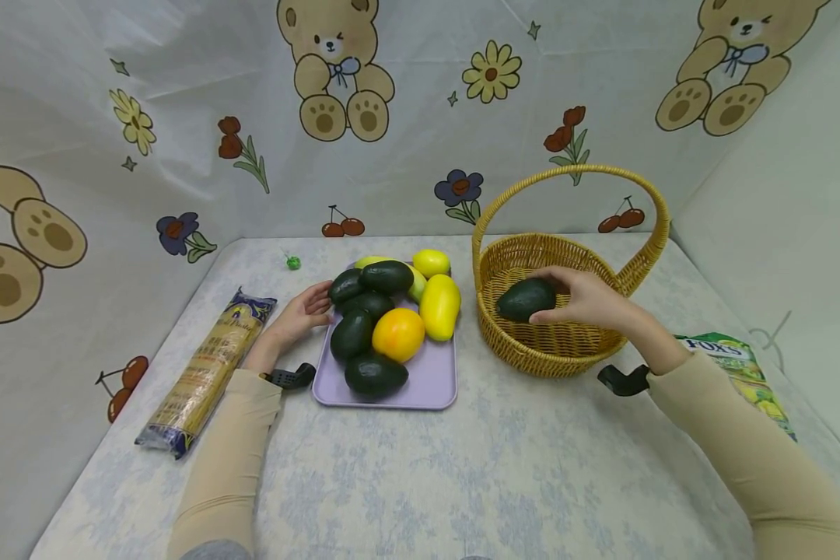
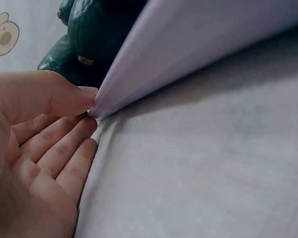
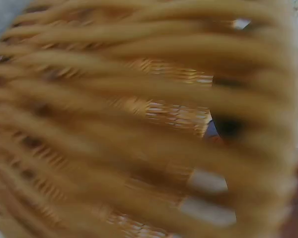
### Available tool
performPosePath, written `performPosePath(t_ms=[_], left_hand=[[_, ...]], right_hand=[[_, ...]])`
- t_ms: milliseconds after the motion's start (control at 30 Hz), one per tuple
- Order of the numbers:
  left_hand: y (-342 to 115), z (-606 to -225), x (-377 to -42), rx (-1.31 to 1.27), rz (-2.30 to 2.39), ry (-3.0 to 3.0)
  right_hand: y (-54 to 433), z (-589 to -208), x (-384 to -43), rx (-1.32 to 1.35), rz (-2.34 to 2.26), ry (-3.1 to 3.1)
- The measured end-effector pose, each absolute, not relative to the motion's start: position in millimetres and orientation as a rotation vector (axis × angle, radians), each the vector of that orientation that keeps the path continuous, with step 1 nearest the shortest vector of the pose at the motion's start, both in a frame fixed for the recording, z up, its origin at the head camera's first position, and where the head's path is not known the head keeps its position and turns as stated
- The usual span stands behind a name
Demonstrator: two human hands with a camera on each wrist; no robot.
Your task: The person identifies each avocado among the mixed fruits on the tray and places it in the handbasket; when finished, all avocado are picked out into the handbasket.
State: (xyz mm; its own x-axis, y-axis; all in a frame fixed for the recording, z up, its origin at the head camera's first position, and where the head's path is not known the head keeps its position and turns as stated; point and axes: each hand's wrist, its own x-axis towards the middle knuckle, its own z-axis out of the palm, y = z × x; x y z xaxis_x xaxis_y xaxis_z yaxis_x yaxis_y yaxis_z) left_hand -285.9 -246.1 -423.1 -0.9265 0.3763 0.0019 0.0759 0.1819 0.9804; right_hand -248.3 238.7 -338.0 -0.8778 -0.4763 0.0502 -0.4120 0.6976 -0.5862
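Note:
My right hand (image 1: 577,299) holds a dark green avocado (image 1: 525,300) inside the opening of the wicker basket (image 1: 532,362). In the right wrist view the blurred basket weave (image 3: 114,114) hides most of that hand. My left hand (image 1: 297,315) is at the left edge of the lilac tray (image 1: 434,381); in the left wrist view its thumb touches the tray rim (image 2: 114,89) and its fingers stretch out beside it. Several avocados (image 1: 376,375) lie on the tray with an orange-yellow round fruit (image 1: 398,335), a yellow mango (image 1: 440,308) and a lemon (image 1: 431,263).
A pack of pasta (image 1: 206,369) lies left of my left arm. At the right, partly behind my right forearm, is a green FOX'S bag (image 1: 738,365). A small green object (image 1: 293,263) sits toward the back left. The basket's tall handle (image 1: 574,169) arches over its opening.

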Motion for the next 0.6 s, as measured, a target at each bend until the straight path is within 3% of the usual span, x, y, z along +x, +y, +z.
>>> performPosePath(t_ms=[600], left_hand=[[-255, -448, -301, 0.456, 1.813, 2.268]], right_hand=[[252, -375, -246, -0.733, -0.851, 2.752]])
